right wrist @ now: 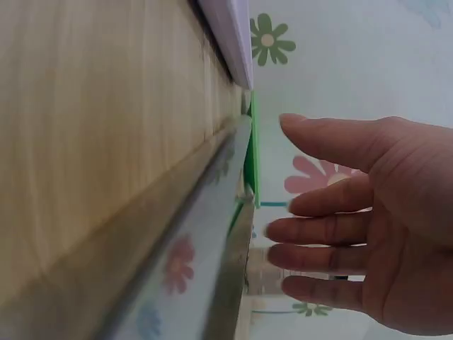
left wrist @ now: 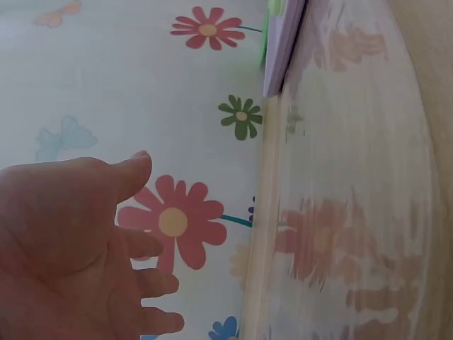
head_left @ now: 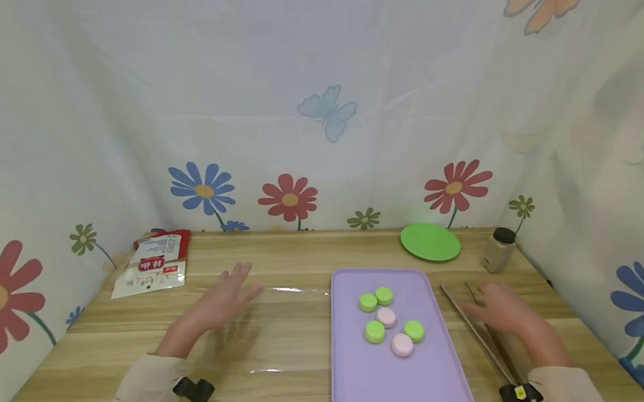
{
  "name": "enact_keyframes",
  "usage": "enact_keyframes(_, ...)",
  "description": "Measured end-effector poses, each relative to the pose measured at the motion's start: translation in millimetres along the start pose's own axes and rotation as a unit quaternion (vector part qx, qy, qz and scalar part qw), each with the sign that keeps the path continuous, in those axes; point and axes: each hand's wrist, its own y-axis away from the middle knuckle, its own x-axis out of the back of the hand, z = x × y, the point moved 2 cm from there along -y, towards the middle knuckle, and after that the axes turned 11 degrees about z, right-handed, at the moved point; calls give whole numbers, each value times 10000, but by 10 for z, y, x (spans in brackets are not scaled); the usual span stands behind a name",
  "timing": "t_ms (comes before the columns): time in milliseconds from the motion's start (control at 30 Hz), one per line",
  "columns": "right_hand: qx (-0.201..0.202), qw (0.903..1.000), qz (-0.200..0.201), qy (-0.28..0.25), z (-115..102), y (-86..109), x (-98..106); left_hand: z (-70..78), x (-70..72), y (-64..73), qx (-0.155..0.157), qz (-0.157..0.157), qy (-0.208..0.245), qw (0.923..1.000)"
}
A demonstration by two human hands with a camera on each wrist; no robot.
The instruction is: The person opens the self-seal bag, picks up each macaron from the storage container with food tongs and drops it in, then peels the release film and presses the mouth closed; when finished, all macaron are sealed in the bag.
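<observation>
My left hand (head_left: 222,301), fingers apart, hovers over the left part of the wooden table and holds nothing. Beside it lies a clear, shiny flat piece (head_left: 286,330), visible mostly by its glinting edges; its kind cannot be told. My right hand (head_left: 504,309) is above a pair of metal tongs (head_left: 480,336), its fingers extended and empty in the right wrist view. The tongs lie spread on the table, right of a lilac tray (head_left: 397,393). On the tray sit several macarons, including a green macaron (head_left: 375,331) and a pink macaron (head_left: 402,345).
A green plate (head_left: 430,242) lies at the back right, with a black-lidded jar (head_left: 499,250) next to it. At the back left is a red and white packet (head_left: 155,262). A flower-print curtain (head_left: 325,162) hangs behind the table (head_left: 270,254) and along its sides.
</observation>
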Motion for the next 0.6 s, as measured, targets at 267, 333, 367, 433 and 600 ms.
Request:
enact_keyframes(267, -637, 9933, -944, -205, 94, 196, 102, 208, -167, 43, -65, -129, 222, 9996)
enact_keyframes(333, -885, 9879, -1273, -86, 79, 233, 95, 265, -222, 47, -112, -195, 278, 9994)
enact_keyframes(367, -971, 9853, -1406, 0, 68, 243, 82, 300, -248, 51, -182, -244, 306, 9991)
enact_keyframes(433, -1037, 9836, -1476, 10, 38, 244, 52, 362, -308, 60, -384, -390, 253, 9982)
enact_keyframes(600, -1088, 9843, -1387, -32, -32, 196, 1, 511, -440, 77, -983, -702, -131, 9926)
